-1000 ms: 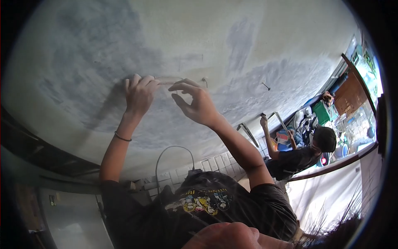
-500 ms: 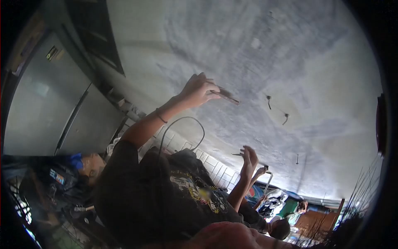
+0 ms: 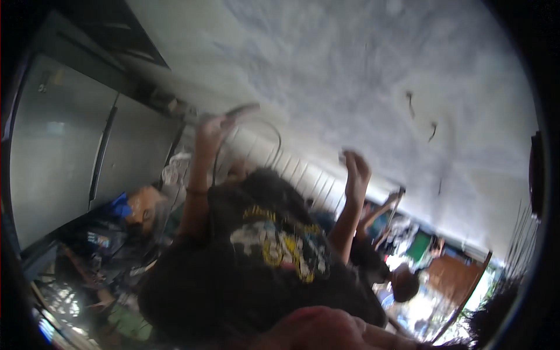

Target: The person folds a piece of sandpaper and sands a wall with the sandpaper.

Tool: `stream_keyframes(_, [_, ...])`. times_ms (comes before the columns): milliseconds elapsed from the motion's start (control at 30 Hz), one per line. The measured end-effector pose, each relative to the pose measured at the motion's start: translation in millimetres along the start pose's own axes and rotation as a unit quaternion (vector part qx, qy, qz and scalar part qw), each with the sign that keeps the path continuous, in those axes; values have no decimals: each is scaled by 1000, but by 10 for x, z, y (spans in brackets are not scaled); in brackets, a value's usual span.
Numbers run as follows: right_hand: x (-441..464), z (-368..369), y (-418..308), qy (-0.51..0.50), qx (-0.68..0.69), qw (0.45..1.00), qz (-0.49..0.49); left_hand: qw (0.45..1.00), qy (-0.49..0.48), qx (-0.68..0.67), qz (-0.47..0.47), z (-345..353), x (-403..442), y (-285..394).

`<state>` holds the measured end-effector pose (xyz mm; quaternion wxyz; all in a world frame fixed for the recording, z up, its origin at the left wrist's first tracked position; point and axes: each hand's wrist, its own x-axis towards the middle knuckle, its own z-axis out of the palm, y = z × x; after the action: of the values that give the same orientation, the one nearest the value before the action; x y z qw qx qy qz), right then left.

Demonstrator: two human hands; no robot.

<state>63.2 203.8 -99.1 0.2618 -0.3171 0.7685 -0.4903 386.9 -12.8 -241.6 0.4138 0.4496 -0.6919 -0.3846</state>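
Note:
My left hand point(image 3: 211, 127) is raised at centre left, its fingers closed on a flat, narrow stick-like strip point(image 3: 242, 109). The strip is motion-blurred, so its exact kind is unclear. A thin dark cable point(image 3: 280, 140) curves in a loop just right of this hand. My right hand point(image 3: 357, 168) is lifted right of centre with fingers and thumb drawn together. Something small sticks out at its fingertips, too blurred to name. Between the arms spreads my dark shirt point(image 3: 233, 280) with a yellow and white print.
A grey fridge point(image 3: 64, 146) stands at left, with a blue piece point(image 3: 121, 205) and dark clutter below it. The pale, stained surface point(image 3: 326, 76) fills the top and bears small dark hooked pieces point(image 3: 410, 105). A co-worker point(image 3: 404, 281) with an extended arm is at right.
My left hand has drawn back left with the strip, which now points up and right. My right hand appears higher in view. The whole view has shifted and blurred.

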Motion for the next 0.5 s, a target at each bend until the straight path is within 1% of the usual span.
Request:
stream_keyframes(33, [41, 99, -124, -56, 75, 995, -26, 1000, 5, -1, 5, -100, 39, 185])
stream_keyframes(67, [179, 197, -176, -89, 80, 992, -49, 1000, 3, -4, 28, -115, 188, 175])
stream_keyframes(133, [327, 298, -302, -155, 80, 980, -94, 999, -11, 36, -25, -257, 176, 141])
stream_keyframes(167, [393, 394, -436, -159, 77, 978, -111, 998, -15, 40, -47, -292, 242, 62])
stream_keyframes(200, [419, 501, -587, -163, 72, 976, -125, 999, -18, 34, -29, -334, 358, 90])
stream_keyframes(233, [460, 588, -675, -150, 73, 977, -130, 999, -1, 27, -17, -393, 431, 143])
stream_keyframes(267, [469, 661, -713, -160, 87, 971, -155, 1000, 10, 23, -15, -457, 411, 188])
stream_keyframes(300, [477, 716, -743, -168, 100, 964, -180, 1000, -3, 21, -11, -499, 425, 241])
stream_keyframes(333, [463, 759, -785, -154, 101, 967, -177, 999, -2, 33, -24, -536, 471, 304])
stream_keyframes(367, [435, 792, -822, -174, 134, 962, -163, 998, -2, 47, -38, -541, 484, 324])
stream_keyframes(400, [442, 833, -857, -192, 167, 955, -152, 998, -15, 44, -29, -523, 494, 309])
stream_keyframes(467, [507, 902, -862, -206, 161, 952, -160, 999, 20, 44, 1, -454, 457, 290])
stream_keyframes(500, [549, 946, -853, -220, 166, 949, -153, 998, -5, 35, -44, -423, 450, 333])
